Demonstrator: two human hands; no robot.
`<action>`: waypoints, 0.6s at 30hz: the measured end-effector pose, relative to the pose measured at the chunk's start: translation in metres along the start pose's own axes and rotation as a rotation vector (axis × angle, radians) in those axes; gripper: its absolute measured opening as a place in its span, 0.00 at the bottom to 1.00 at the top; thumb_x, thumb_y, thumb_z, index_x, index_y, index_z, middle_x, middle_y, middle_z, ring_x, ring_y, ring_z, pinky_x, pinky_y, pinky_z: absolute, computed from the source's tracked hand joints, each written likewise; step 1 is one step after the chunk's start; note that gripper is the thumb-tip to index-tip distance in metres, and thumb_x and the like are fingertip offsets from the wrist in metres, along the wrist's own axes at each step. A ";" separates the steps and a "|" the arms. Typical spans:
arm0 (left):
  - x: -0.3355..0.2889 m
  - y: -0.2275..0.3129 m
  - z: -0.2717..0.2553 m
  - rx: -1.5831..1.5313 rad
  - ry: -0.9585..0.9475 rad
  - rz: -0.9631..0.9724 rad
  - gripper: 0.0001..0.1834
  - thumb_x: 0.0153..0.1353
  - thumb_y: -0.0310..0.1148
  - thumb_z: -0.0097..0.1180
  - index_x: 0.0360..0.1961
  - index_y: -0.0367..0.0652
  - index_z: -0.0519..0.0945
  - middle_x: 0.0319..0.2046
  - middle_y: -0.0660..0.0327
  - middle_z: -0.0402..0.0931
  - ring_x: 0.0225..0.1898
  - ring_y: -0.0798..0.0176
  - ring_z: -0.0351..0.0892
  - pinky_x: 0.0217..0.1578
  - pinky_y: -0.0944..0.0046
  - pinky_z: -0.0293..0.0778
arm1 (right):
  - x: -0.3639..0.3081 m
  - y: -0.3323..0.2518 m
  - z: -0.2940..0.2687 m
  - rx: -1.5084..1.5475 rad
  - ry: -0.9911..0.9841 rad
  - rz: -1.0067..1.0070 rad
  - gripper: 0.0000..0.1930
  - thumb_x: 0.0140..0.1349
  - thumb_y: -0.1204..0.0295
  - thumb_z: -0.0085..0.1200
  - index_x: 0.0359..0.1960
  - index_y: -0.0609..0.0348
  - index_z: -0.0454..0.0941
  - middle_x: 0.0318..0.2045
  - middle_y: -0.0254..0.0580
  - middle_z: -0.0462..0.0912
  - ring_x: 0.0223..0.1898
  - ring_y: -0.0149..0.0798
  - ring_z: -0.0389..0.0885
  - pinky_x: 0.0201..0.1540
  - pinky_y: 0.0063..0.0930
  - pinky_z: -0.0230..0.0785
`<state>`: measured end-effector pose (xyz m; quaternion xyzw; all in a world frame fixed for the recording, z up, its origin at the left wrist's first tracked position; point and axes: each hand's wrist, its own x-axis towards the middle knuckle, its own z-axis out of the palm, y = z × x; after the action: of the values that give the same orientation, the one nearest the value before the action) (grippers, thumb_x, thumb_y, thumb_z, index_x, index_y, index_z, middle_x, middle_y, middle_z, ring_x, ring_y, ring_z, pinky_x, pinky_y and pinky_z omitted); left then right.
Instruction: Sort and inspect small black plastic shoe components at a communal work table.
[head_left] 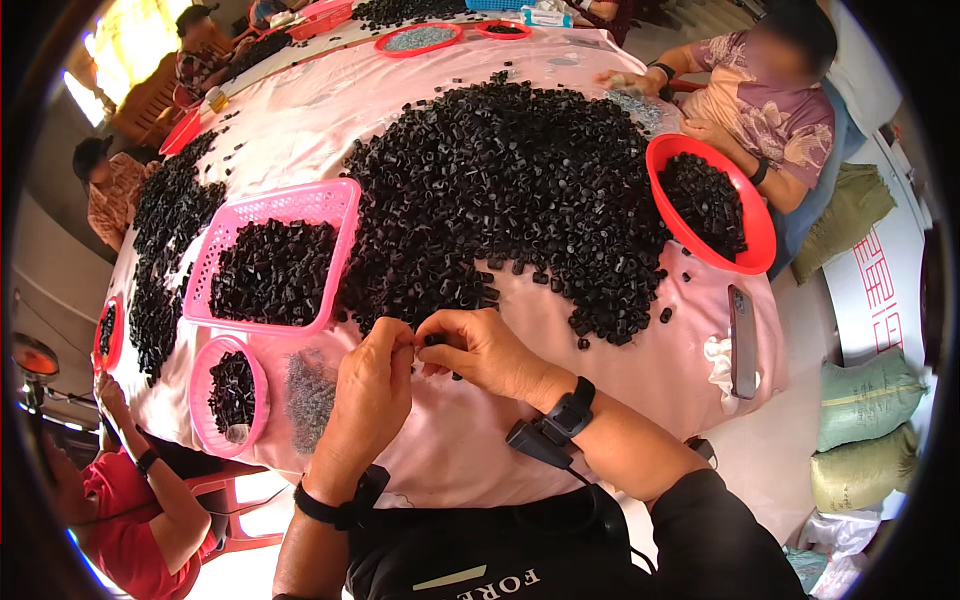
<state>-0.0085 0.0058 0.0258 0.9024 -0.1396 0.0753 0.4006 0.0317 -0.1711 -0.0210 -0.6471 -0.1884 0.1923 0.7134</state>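
My left hand (372, 388) and my right hand (490, 352) meet fingertip to fingertip over the pink cloth, at the near edge of a big heap of small black plastic pieces (510, 170). Between my right thumb and fingers sits one small black plastic piece (432, 341). My left fingers are pinched together right beside it; what they grip is too small to make out. Left of my left hand lies a patch of tiny greyish, clear-looking bits (311, 398). Next to that stands a round pink basket (262, 385) with black pieces inside.
A rectangular pink basket (350, 215) of black pieces stands beyond my left hand. At the right are a red bowl (763, 225), a phone (742, 345) and crumpled white tissue (718, 368). Co-workers sit around the table (300, 120). Stuffed sacks (868, 400) lie on the right.
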 end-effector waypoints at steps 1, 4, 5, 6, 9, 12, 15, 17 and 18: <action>0.000 0.001 -0.001 0.020 -0.018 -0.050 0.05 0.66 0.18 0.51 0.41 0.34 0.75 0.28 0.52 0.80 0.30 0.56 0.83 0.32 0.60 0.75 | 0.000 0.000 -0.002 -0.038 0.006 -0.027 0.07 0.67 0.76 0.61 0.44 0.65 0.82 0.32 0.36 0.86 0.33 0.25 0.84 0.37 0.20 0.77; -0.001 -0.005 -0.003 0.018 0.011 -0.081 0.04 0.67 0.19 0.52 0.42 0.35 0.75 0.26 0.54 0.79 0.28 0.58 0.82 0.30 0.59 0.73 | 0.000 -0.005 -0.004 -0.074 -0.015 -0.023 0.08 0.67 0.76 0.61 0.46 0.64 0.83 0.34 0.37 0.87 0.35 0.25 0.85 0.36 0.19 0.77; 0.000 -0.003 -0.003 0.024 0.012 -0.087 0.04 0.67 0.19 0.52 0.42 0.35 0.75 0.26 0.54 0.79 0.28 0.58 0.82 0.30 0.59 0.73 | -0.001 -0.006 -0.004 -0.082 -0.008 -0.009 0.09 0.67 0.77 0.60 0.47 0.65 0.83 0.34 0.39 0.88 0.35 0.26 0.86 0.38 0.20 0.78; 0.003 -0.002 -0.003 -0.017 0.031 -0.089 0.04 0.66 0.20 0.52 0.41 0.35 0.75 0.26 0.50 0.79 0.28 0.52 0.82 0.30 0.57 0.74 | -0.002 -0.007 -0.004 -0.091 0.000 0.005 0.10 0.67 0.77 0.59 0.48 0.67 0.83 0.35 0.41 0.89 0.35 0.27 0.86 0.40 0.21 0.78; 0.006 -0.010 0.001 -0.062 0.068 -0.069 0.04 0.66 0.20 0.53 0.42 0.35 0.75 0.28 0.51 0.79 0.29 0.55 0.82 0.32 0.59 0.75 | 0.000 -0.005 -0.007 -0.075 -0.012 0.035 0.12 0.67 0.77 0.59 0.50 0.66 0.83 0.36 0.41 0.89 0.36 0.26 0.86 0.41 0.20 0.79; 0.006 -0.011 -0.002 -0.057 0.053 -0.069 0.07 0.65 0.18 0.54 0.44 0.34 0.74 0.32 0.56 0.80 0.32 0.64 0.83 0.36 0.65 0.78 | 0.003 -0.005 -0.006 -0.079 -0.015 0.071 0.12 0.68 0.75 0.59 0.51 0.64 0.83 0.35 0.40 0.89 0.35 0.24 0.86 0.39 0.19 0.79; 0.007 -0.010 -0.002 -0.066 0.040 -0.040 0.07 0.65 0.17 0.54 0.44 0.34 0.75 0.32 0.56 0.80 0.34 0.64 0.83 0.36 0.64 0.78 | 0.004 -0.004 -0.005 -0.082 0.004 0.080 0.12 0.69 0.74 0.58 0.51 0.63 0.83 0.34 0.38 0.89 0.35 0.24 0.86 0.36 0.20 0.79; 0.008 -0.008 -0.002 -0.054 0.059 0.011 0.08 0.63 0.16 0.55 0.42 0.35 0.76 0.33 0.56 0.80 0.35 0.62 0.84 0.37 0.63 0.78 | 0.003 -0.005 -0.004 -0.066 0.013 0.063 0.12 0.69 0.73 0.59 0.51 0.62 0.83 0.34 0.38 0.89 0.34 0.25 0.87 0.35 0.20 0.79; 0.009 -0.007 -0.001 -0.054 0.058 0.010 0.08 0.63 0.16 0.55 0.42 0.35 0.76 0.33 0.56 0.80 0.35 0.62 0.84 0.37 0.63 0.78 | 0.004 -0.004 -0.004 -0.064 0.013 0.064 0.12 0.69 0.73 0.59 0.51 0.62 0.83 0.34 0.38 0.89 0.34 0.25 0.87 0.35 0.20 0.79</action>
<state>0.0027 0.0095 0.0235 0.8880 -0.1345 0.0997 0.4282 0.0368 -0.1728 -0.0175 -0.6766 -0.1691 0.2045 0.6869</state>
